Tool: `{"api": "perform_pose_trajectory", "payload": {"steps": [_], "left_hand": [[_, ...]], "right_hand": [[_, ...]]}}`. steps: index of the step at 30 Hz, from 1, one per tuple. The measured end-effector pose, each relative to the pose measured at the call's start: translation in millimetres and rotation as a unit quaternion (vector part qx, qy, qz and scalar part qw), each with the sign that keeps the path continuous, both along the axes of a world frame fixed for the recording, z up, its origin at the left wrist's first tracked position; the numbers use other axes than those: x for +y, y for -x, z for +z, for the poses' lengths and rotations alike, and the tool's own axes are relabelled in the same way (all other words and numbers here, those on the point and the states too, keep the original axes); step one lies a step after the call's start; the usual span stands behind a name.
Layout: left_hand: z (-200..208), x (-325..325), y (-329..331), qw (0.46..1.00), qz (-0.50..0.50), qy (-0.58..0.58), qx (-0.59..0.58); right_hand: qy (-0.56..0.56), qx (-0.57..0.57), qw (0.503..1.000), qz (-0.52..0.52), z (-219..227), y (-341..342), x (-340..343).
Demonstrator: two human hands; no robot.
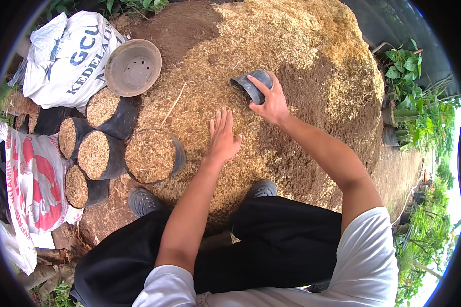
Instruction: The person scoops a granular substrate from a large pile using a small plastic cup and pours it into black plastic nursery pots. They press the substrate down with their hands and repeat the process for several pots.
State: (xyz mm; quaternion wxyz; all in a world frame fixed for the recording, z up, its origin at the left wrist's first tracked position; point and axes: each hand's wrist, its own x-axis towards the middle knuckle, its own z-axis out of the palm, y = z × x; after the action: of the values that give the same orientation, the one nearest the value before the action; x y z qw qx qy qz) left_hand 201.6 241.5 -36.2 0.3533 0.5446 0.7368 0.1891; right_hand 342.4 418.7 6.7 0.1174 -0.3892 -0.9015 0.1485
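Note:
My right hand [275, 106] grips a dark grey curved plastic scoop [262, 76] over the pile, thumb on one side and fingers across its top. Whether anything lies inside the scoop cannot be made out. To its left, my left hand [222, 141] holds nothing; its fingers reach forward, palm down, at the surface of the pale husk-and-soil mix [200, 92]. Nearest to that hand stands a wide black planting bag [150, 156], filled to the top with the same husk mix.
Several smaller filled black bags [93, 155] cluster at the left. A round pot [133, 67] with drainage holes leans by a white sack [71, 59]. A red-and-white sack [38, 179] lies nearer. My grey shoes [144, 201] touch the pile's near edge; green plants [412, 110] line the right.

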Motion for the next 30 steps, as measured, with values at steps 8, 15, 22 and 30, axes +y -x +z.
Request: {"api": "perform_pose_trajectory", "payload": {"steps": [8, 15, 22, 30], "left_hand": [[10.8, 12.7, -4.8, 0.997, 0.019, 0.012, -0.074], [11.2, -8.3, 1.6, 0.973, 0.125, -0.166, -0.099], [21.4, -13.3, 10.9, 0.965, 0.154, -0.196, -0.085], [56.2, -29.0, 17.7, 0.928, 0.199, -0.307, -0.064]], "right_hand": [[0.107, 0.045, 0.993, 0.018, -8.3, 2.6, -7.4], [0.412, 0.316, 0.846, -0.121, -10.3, 9.5, 2.2], [0.384, 0.375, 0.823, -0.185, -1.3, 26.0, 10.9], [0.273, 0.232, 0.928, -0.105, 35.2, 45.9, -14.2]]}}
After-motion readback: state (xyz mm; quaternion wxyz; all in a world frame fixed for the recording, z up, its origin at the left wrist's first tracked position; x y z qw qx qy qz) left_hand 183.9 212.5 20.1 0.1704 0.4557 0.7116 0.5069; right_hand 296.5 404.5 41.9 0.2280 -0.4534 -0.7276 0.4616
